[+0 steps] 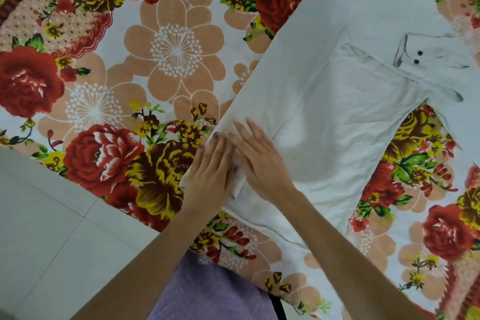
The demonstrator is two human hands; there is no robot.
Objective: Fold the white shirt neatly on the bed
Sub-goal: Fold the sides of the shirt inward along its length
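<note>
The white shirt (337, 117) lies spread across the bed from the centre of the view out to 2 o'clock, its body running diagonally, with a cuff bearing 2 dark buttons (418, 57) folded over it near 2 o'clock. Its nearest corner sits just below centre, bunched into a small ridge.

Both hands are on that corner. The left hand (210, 171) lies flat with fingers together and extended, palm pressing the fabric edge; the right hand (255, 156) is also flat and open, fingers spread slightly, touching the left at the fingertips. Neither looks to be pinching cloth, though what the palms cover is hidden.

The risk, as I judge it, is the crumpled bit between the hands: pressing it flat as it lies would set a crease into the hem and leave the edge crooked, so every later fold would inherit the skew. The fabric looks thin and already wrinkled across the middle, so a hard sideways sweep may drag the whole body out of line. The sleeve lying over the body could also slip off if the cloth shifts.

The bed wears a bold floral bedsheet (145, 65), red roses and peach blossoms. At 8 o'clock is pale tiled floor (46, 228), and at 6 o'clock the person's lilac garment (207, 293).
</note>
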